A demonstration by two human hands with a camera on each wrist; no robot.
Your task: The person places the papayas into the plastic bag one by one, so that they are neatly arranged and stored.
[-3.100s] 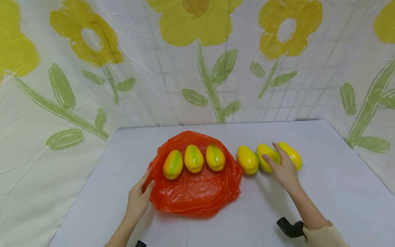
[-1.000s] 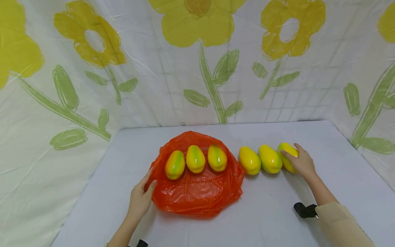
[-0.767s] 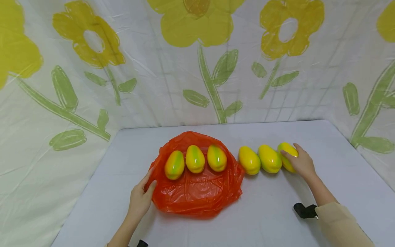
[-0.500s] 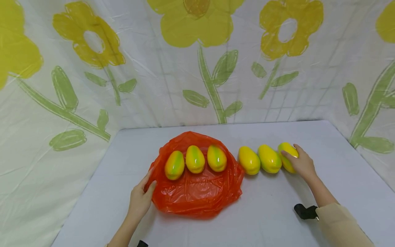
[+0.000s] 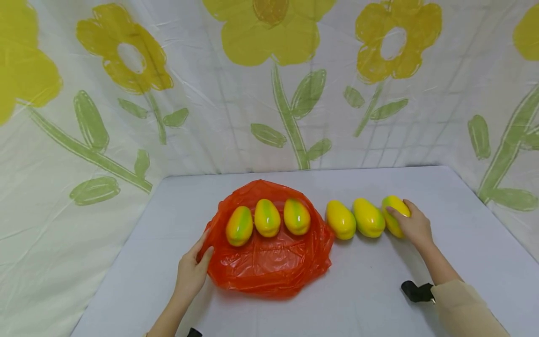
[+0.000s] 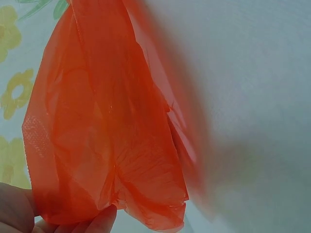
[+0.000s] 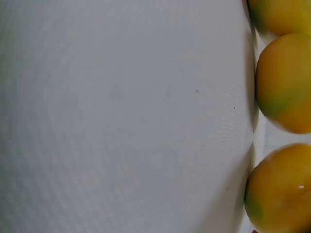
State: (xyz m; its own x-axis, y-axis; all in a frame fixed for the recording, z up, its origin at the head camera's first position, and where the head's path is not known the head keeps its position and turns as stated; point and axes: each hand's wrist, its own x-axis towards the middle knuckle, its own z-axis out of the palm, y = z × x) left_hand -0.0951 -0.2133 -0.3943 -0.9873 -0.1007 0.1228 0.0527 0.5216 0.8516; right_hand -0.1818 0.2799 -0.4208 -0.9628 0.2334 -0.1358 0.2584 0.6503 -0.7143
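Note:
My left hand (image 5: 191, 271) grips the left edge of a red plastic bag (image 5: 269, 276), its thumb on the near side. In the left wrist view the fingers (image 6: 103, 219) curl under the bag's edge. Three glossy yellow fruits with green streaks, mango-like in shape, lie in a row in the bag's opening, the middle fruit (image 5: 267, 218) among them. To the right of the bag, my right hand (image 5: 416, 225) holds the rightmost yellow fruit (image 5: 392, 210), thumb on its near side and fingers over its far right. In the right wrist view this hand is almost wholly out of sight.
Two more yellow fruits stand between bag and right hand: one (image 5: 341, 220) against the bag's right edge, the other (image 5: 368, 217) beside the held fruit. All rests on a white table (image 5: 337, 299). A flower-printed cloth (image 5: 202, 93) hangs behind. Each wrist carries a black mount (image 5: 417, 291).
My right hand has moved right from over the loose fruits and taken hold of the rightmost one, which now lies turned and has just shifted slightly right. The left hand keeps its grip.

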